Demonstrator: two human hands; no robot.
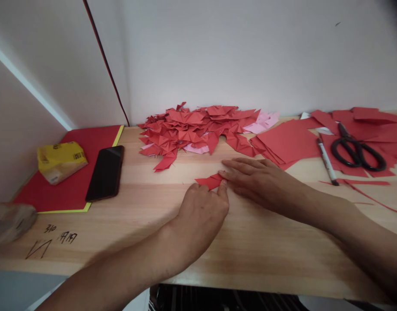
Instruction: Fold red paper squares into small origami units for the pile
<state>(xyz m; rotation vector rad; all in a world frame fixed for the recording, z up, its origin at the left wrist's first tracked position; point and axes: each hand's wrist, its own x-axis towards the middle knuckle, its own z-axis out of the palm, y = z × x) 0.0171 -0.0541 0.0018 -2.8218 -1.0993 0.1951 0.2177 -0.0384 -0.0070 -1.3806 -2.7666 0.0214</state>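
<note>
A small folded piece of red paper [210, 182] lies on the wooden table, pressed between my two hands. My left hand [203, 211] is closed, its curled fingers and thumb bearing down on the near side of the paper. Flat on the tabletop, with fingers stretched out, my right hand [259, 179] touches the paper's right end with its fingertips. Behind them, a heap of folded red paper pieces [192, 125] rests against the wall, with some pink ones mixed in. Flat red paper sheets [289, 140] are stacked right of the heap.
Black-handled scissors [358, 153] lie on red paper at the right, with a marker [328, 162] and red paper strips [367, 182] close by. At the left are a black phone [105, 172], a yellow packet [61, 160] and a red sheet [56, 198] edged in yellow.
</note>
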